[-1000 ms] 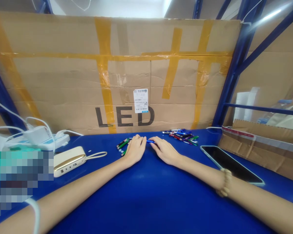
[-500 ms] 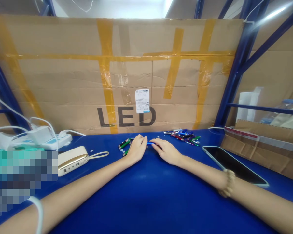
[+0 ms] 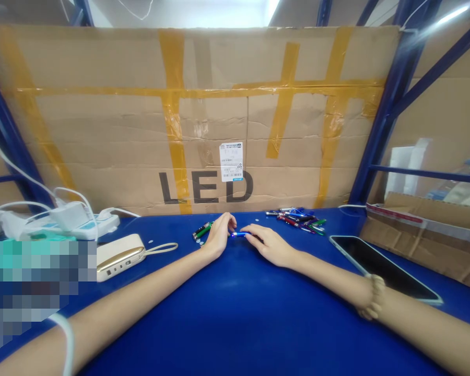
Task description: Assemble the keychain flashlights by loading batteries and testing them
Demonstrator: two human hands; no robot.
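A slim, shiny blue pen-like tube (image 3: 238, 235) lies level between my hands, just above or on the blue tabletop. My right hand (image 3: 272, 245) pinches its right end between thumb and fingers. My left hand (image 3: 219, 235) stands on its edge at the other end of the tube, fingers loosely bent and apart; whether it touches the tip is hard to see. Behind my left hand, partly hidden by it, are a few green and dark tubes (image 3: 202, 230). Farther right lies a pile of similar tubes (image 3: 297, 218) in blue, red, purple, green and silver.
A cream power bank (image 3: 121, 256) with a strap lies at left, near a white power strip (image 3: 90, 227) with cables. To the right are a phone (image 3: 384, 266) and an open cardboard box (image 3: 426, 240). A large taped carton (image 3: 203, 125) stands behind, between blue rack posts.
My left fingers have lifted and loosened from the blue tube's left end, so more of the tube shows. My right hand still pinches it. The view has shifted slightly.
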